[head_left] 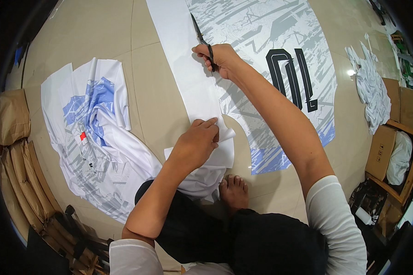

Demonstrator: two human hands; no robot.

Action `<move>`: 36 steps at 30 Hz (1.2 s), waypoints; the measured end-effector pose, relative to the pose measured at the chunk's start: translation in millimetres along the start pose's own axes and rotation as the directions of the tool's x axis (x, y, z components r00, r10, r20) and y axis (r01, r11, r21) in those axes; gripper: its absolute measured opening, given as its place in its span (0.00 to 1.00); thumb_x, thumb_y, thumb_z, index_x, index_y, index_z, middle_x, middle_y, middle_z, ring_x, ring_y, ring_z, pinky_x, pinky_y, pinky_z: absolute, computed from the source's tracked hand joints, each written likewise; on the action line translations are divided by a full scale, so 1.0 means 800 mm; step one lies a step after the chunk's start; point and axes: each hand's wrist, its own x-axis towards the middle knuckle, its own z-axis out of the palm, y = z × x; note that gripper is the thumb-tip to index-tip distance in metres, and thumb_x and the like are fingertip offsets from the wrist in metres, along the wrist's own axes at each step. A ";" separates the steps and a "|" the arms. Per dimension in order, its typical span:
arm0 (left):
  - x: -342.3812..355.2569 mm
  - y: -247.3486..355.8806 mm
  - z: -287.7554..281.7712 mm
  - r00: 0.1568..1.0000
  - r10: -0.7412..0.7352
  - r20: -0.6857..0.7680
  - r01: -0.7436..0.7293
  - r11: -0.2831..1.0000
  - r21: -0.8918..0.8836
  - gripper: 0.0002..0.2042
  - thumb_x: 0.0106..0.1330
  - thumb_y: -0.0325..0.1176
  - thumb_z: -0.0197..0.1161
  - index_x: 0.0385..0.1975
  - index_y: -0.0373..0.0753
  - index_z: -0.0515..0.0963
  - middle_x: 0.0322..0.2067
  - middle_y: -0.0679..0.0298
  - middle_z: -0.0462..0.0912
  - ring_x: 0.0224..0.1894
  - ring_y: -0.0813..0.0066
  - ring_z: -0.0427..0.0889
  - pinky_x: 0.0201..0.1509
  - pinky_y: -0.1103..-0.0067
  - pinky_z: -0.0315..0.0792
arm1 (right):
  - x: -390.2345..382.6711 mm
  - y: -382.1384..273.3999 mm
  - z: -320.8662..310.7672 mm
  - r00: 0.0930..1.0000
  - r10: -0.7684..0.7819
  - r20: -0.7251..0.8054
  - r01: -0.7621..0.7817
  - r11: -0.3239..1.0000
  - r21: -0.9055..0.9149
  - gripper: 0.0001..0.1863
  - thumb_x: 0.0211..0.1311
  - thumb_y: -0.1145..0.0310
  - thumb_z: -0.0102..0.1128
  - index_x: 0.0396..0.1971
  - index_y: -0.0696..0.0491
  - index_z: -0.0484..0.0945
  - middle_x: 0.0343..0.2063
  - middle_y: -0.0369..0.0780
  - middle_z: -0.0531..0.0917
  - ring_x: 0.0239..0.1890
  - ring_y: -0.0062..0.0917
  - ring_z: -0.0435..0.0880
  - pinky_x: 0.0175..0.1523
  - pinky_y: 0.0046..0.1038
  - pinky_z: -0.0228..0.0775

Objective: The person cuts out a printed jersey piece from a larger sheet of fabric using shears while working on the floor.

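Black-handled scissors [200, 33] are gripped in my right hand [222, 59], their blades pointing away from me along the line where a plain white fabric strip [173, 46] meets a printed panel. That fabric panel [243, 46] lies flat on the floor, white with grey streaks, bold black markings and a blue lower edge. My left hand [195, 143] is closed on the near part of the white strip, its fingers pinched over the cloth. Below that hand the strip bunches up close to my bare foot [234, 190]. Whether the blades are parted is hard to make out.
Another printed fabric piece [92, 133], white, grey and blue with a small red patch, lies crumpled on the tiled floor [144, 87] at left. White scraps [371, 89] lie at the right, near cardboard boxes [381, 151]. Brown wrapped bundles [27, 178] line the left side.
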 end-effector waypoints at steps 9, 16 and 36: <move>0.000 0.000 0.004 1.000 -0.007 -0.018 0.008 1.000 0.018 0.10 0.66 0.27 0.73 0.40 0.38 0.78 0.72 0.53 0.78 0.68 0.48 0.77 0.70 0.61 0.75 | 0.015 -0.016 0.002 1.000 -0.021 0.015 0.021 1.000 0.013 0.19 0.56 0.58 0.86 0.32 0.56 0.84 0.27 0.34 0.80 0.21 0.15 0.72 0.24 0.21 0.66; -0.001 0.000 0.002 1.000 -0.004 -0.021 0.004 1.000 0.005 0.09 0.66 0.27 0.73 0.40 0.38 0.78 0.72 0.53 0.78 0.69 0.49 0.77 0.69 0.61 0.76 | 0.023 -0.019 0.010 0.999 -0.032 0.012 0.031 0.999 0.044 0.16 0.57 0.65 0.83 0.28 0.56 0.82 0.25 0.35 0.80 0.20 0.17 0.72 0.23 0.23 0.66; 0.001 0.002 0.002 1.000 -0.025 -0.007 0.025 0.999 0.021 0.08 0.66 0.27 0.73 0.38 0.38 0.78 0.74 0.55 0.76 0.71 0.50 0.76 0.70 0.61 0.76 | 0.042 -0.035 0.013 1.000 -0.030 -0.005 0.030 1.000 -0.005 0.19 0.54 0.58 0.86 0.31 0.55 0.84 0.24 0.33 0.80 0.20 0.15 0.73 0.23 0.21 0.68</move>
